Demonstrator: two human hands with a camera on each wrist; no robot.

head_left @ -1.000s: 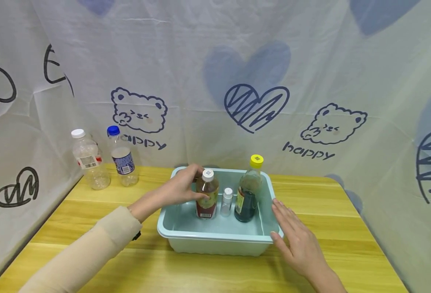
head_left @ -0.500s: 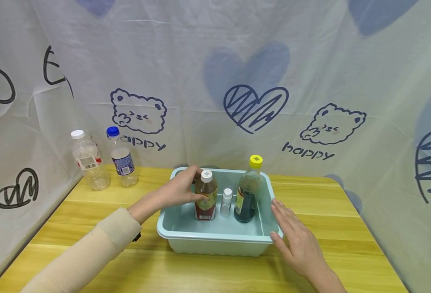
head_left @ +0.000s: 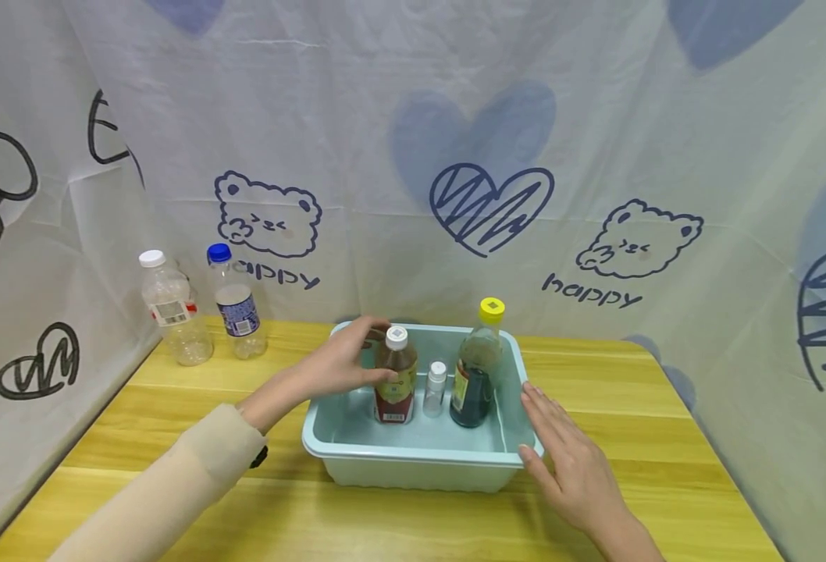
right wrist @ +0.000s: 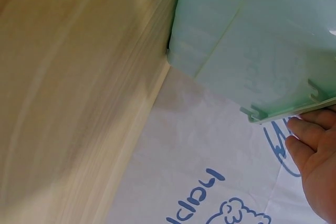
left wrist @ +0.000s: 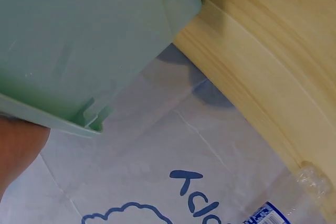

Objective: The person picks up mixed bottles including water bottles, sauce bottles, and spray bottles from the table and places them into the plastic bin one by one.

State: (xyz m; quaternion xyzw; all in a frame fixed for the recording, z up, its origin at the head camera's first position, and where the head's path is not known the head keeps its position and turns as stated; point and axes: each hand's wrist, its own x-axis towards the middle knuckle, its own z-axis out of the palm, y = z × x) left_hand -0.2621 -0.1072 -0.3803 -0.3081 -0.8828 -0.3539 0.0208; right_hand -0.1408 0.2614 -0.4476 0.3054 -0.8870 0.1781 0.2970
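Observation:
My left hand reaches over the left rim of a pale blue-green plastic basin. Its thumb and fingers stand spread around a brown drink bottle with a white cap, a gap showing between palm and bottle. That bottle stands upright in the basin. Beside it are a small clear bottle with a white cap and a yellow-capped bottle of dark liquid. Fairly straight fingers of my right hand rest against the basin's right rim. The right wrist view shows those fingertips under the rim.
Two clear plastic bottles stand at the table's back left, one white-capped and one blue-capped. The wooden table extends on both sides of the basin. A printed white curtain hangs behind it.
The brown bottle has come down slightly and shifted a little left within the basin. My left hand has loosened from it and drawn slightly left. My right hand has stayed in place.

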